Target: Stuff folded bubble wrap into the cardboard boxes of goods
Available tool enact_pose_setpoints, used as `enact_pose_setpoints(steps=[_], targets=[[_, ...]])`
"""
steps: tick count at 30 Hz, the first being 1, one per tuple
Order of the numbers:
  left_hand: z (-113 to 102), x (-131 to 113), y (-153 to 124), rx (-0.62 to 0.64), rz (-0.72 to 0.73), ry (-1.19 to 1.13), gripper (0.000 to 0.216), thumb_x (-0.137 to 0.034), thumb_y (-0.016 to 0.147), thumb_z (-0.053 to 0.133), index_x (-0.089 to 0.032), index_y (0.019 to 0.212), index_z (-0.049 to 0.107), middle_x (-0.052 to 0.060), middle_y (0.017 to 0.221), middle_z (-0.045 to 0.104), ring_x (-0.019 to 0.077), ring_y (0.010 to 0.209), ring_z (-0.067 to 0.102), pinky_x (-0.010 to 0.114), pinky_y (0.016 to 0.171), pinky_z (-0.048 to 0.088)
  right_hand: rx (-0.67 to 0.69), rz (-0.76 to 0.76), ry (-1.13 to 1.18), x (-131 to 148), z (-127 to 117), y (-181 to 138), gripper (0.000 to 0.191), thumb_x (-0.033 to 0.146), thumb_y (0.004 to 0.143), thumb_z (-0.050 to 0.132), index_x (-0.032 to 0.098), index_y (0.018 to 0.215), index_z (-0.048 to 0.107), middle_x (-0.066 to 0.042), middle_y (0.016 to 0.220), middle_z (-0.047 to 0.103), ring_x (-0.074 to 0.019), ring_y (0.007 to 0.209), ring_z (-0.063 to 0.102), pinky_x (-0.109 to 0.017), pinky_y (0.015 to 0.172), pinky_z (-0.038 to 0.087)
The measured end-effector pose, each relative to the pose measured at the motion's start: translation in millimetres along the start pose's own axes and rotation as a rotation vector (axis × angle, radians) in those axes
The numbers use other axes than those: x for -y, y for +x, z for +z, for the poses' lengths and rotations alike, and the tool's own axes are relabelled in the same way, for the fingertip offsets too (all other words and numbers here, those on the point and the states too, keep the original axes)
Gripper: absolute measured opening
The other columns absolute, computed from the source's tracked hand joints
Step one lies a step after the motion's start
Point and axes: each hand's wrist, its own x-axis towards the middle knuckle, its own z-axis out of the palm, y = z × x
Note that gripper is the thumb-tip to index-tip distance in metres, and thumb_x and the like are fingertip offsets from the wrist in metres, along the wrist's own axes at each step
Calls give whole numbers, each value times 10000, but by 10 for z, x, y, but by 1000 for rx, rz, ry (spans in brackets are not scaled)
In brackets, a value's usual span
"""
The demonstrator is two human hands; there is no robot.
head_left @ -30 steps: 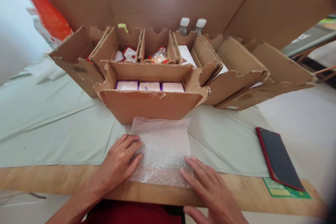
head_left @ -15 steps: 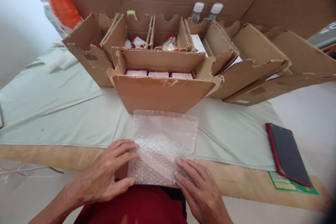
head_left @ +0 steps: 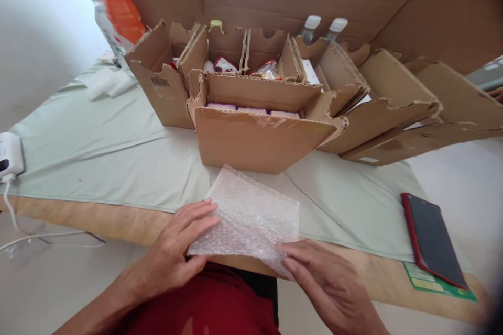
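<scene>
A sheet of clear bubble wrap (head_left: 251, 214) is lifted off the table's near edge, tilted and turned. My left hand (head_left: 176, 251) grips its near left corner, fingers on top and thumb beneath. My right hand (head_left: 326, 282) pinches its near right corner. Just beyond it stands an open cardboard box (head_left: 255, 138) with purple and white packets (head_left: 251, 110) in a row inside.
More open cardboard boxes (head_left: 165, 84) with small packets stand behind, and flattened ones (head_left: 396, 115) lie to the right. Two capped bottles (head_left: 322, 29) stand at the back. A red-cased phone (head_left: 432, 238) lies at right. A white device (head_left: 10, 154) with a cable sits at left. A pale green cloth (head_left: 98, 152) covers the table.
Both hands have gone from lying flat on the bubble wrap to gripping it, drawn it toward me and lifted it off the table, rotated. The view has shifted left.
</scene>
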Motion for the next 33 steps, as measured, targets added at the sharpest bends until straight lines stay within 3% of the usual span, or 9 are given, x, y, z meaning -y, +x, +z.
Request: enact_pose_setpoints(steps=[3, 7, 10, 13, 15, 19, 23, 27, 33], targets=[[63, 20, 108, -65, -156, -147, 202, -65, 873, 544, -209, 953, 660, 77, 1129, 754, 205, 1079, 714, 339, 917, 581, 12, 114, 65, -101, -86, -37, 213, 291, 989, 593, 296, 1191, 661, 12, 932, 782, -132, 802, 760, -181, 728, 609], [110, 5, 219, -43, -357, -211, 123, -185, 925, 562, -202, 894, 680, 9, 814, 747, 144, 735, 703, 241, 656, 536, 89, 277, 102, -322, -117, -260, 676, 516, 916, 677, 282, 1504, 438, -62, 1098, 773, -220, 962, 764, -297, 835, 635], [138, 23, 286, -20, -416, -143, 174, -234, 941, 546, -193, 819, 663, -21, 674, 663, 118, 604, 615, 222, 553, 454, 34, 400, 7, -478, -52, -395, 557, 424, 932, 674, 272, 1446, 522, -91, 1233, 734, -232, 1032, 749, -299, 845, 632], [170, 88, 363, -55, -415, 1, 212, -275, 945, 545, -189, 764, 616, -41, 606, 582, 102, 522, 526, 224, 512, 397, -49, 465, 56, -576, 43, -357, 431, 386, 964, 625, 237, 1366, 582, -85, 1201, 746, -214, 1014, 752, -263, 813, 625], [192, 140, 434, -99, -377, 110, 235, -280, 946, 544, -195, 728, 573, -50, 584, 541, 97, 501, 488, 227, 507, 375, -103, 477, 40, -615, 104, -250, 418, 399, 961, 625, 228, 1341, 594, -56, 1042, 776, -195, 884, 762, -252, 741, 620], [248, 226, 591, -106, -278, 321, 265, -259, 956, 523, -209, 696, 513, -56, 575, 491, 105, 502, 469, 235, 524, 366, -185, 416, -252, -701, 225, -71, 402, 424, 955, 612, 221, 1302, 623, -33, 856, 722, -202, 738, 702, -324, 705, 582], [281, 280, 648, -32, -290, 468, 129, -276, 964, 513, -197, 962, 615, -15, 729, 607, 140, 587, 559, 257, 579, 439, -205, 320, -464, -830, 275, -82, 525, 472, 979, 549, 178, 1414, 517, -137, 1114, 706, -298, 971, 676, -435, 823, 521], [238, 328, 630, -41, -376, 490, 329, -365, 938, 583, -198, 1222, 582, 22, 920, 656, 149, 634, 599, 285, 637, 503, -121, 298, -485, -940, 203, -64, 519, 524, 987, 507, 195, 1388, 533, -158, 1315, 646, -342, 1134, 624, -469, 887, 486], [243, 348, 723, 66, -410, 445, 133, -309, 892, 585, -191, 896, 647, 46, 898, 619, 204, 744, 635, 336, 685, 534, -35, 232, -501, -990, 242, 180, 322, 443, 976, 513, 191, 1084, 681, -145, 1299, 663, -347, 1129, 612, -478, 860, 475]])
